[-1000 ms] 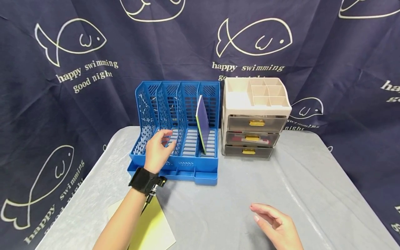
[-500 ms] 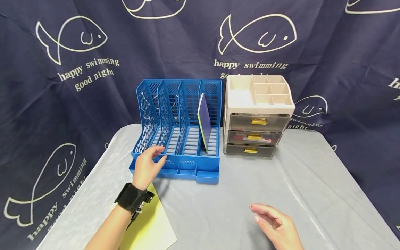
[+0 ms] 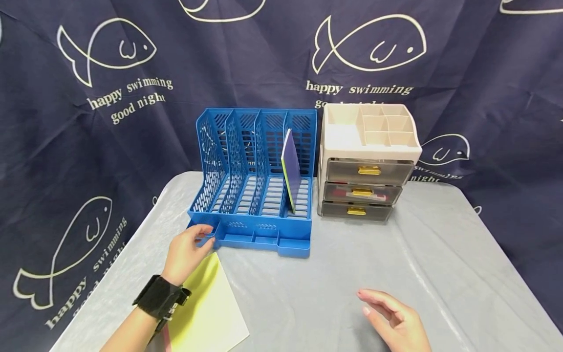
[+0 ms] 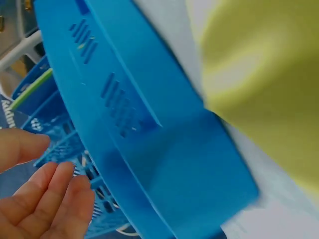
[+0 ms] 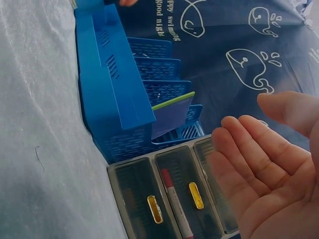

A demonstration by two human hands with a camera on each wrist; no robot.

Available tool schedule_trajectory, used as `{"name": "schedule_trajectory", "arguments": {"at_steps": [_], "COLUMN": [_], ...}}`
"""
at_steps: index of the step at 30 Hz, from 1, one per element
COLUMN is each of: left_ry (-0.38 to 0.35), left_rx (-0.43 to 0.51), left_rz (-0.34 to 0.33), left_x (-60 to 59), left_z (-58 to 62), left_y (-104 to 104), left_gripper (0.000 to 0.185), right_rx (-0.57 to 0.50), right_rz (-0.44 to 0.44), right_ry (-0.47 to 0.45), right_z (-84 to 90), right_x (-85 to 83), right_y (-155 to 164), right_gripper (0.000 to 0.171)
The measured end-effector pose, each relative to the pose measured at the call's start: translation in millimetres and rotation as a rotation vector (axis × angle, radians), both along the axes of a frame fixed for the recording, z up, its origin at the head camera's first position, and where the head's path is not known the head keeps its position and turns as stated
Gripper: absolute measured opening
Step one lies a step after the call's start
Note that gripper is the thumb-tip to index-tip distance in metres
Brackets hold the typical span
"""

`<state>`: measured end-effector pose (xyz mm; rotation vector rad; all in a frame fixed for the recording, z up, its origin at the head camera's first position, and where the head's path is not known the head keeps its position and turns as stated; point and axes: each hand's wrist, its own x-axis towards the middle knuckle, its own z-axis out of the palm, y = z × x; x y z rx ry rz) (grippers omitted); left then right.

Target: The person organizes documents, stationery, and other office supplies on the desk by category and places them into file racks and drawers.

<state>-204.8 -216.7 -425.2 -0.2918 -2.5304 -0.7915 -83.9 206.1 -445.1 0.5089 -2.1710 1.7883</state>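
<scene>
My left hand (image 3: pixel 186 256) hovers at the front left corner of the blue file rack (image 3: pixel 272 227), fingers loosely bent and holding nothing. Below it on the table lies a flat yellow item (image 3: pixel 206 313) fading to pale, perhaps a notebook, with a pink strip at its left edge; the forearm covers part of it. A thin purple booklet (image 3: pixel 292 168) with a green edge leans upright in the rack's rightmost slot. My right hand (image 3: pixel 398 320) is above the table at the lower right, fingers relaxed, thumb apart, with nothing in it.
Right of the rack stands a cream drawer box (image 3: pixel 347 146) with grey see-through drawers and gold handles. A red and white marker (image 5: pixel 174 204) shows inside one drawer. Behind hangs a dark blue curtain (image 3: pixel 246 63) with fish drawings. A grey cloth (image 3: pixel 308 293) covers the table.
My left hand has come down and left, from above the rack's slots to its front corner, uncovering more of the yellow item. The right hand stays nearly still. The head view shifts slightly.
</scene>
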Motion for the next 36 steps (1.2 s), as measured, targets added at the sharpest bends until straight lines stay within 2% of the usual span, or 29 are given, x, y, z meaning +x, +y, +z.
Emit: {"name": "schedule_trajectory", "arguments": {"at_steps": [4,10,16,20,27,32,36], "left_ry": [-0.039,-0.164,-0.239,-0.306,-0.477,-0.574,-0.632], "left_rx": [-0.049,-0.102,-0.135,-0.139,-0.101,-0.055,0.02], "left_rz": [0.017,0.035,0.102,0.153,0.208,0.22,0.235], "left_x": [11.0,28.9,48.3,56.9,64.8,62.5,60.9], "left_z": [-1.1,-2.1,-10.0,-14.9,-21.6,-28.7,-32.7], "left_y": [-16.8,-44.2,-67.9,-81.2,-96.4,-102.3,-107.2], "left_gripper": [0.022,0.017,0.016,0.017,0.025,0.027,0.029], "right_rx": [-0.003,0.002,-0.031,-0.045,-0.072,-0.062,-0.067], "right_rz": [0.012,-0.004,-0.063,-0.096,-0.077,-0.106,-0.086], "right_ry": [0.034,0.053,0.013,0.004,-0.007,-0.045,-0.036], "right_z": [0.4,0.3,-0.7,-2.9,-5.3,-4.9,-7.0], "right_x": [-0.2,1.6,5.2,5.9,5.5,5.7,5.3], "right_y": [2.5,3.4,-1.2,-3.4,-3.8,-5.0,-5.6], "right_gripper": [0.027,0.029,0.03,0.03,0.031,0.03,0.03]}}
